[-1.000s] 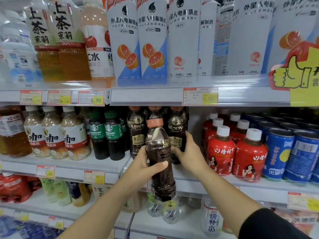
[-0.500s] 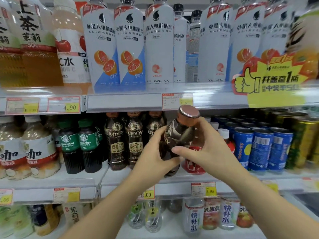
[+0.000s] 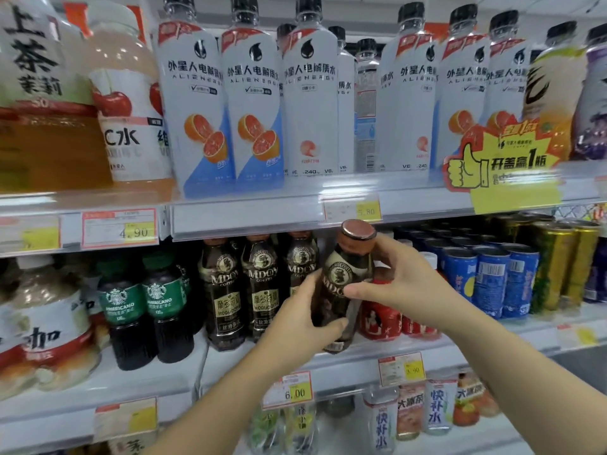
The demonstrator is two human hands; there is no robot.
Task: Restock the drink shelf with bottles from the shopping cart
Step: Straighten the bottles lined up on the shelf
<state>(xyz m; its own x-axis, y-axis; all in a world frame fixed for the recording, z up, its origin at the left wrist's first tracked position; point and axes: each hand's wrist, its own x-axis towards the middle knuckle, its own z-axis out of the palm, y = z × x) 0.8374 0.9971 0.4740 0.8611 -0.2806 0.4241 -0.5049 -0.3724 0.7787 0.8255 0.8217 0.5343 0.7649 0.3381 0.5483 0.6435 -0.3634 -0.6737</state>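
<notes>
**Location: retail shop, drinks aisle**

The setting is a shop. Tiered white shelves carry bottled and canned drinks in front-facing rows, several units per product. Price tags sit in clear strips along each shelf edge; legible values are 4.90, 5.80 and 6.00. A yellow promo sign with a thumbs-up graphic hangs from the upper shelf. Stock includes white electrolyte bottles, coffee bottles and blue cans.

Your left hand curls closed at 7 o'clock; your right hand, at 1 o'clock, pinches shut.
</notes>
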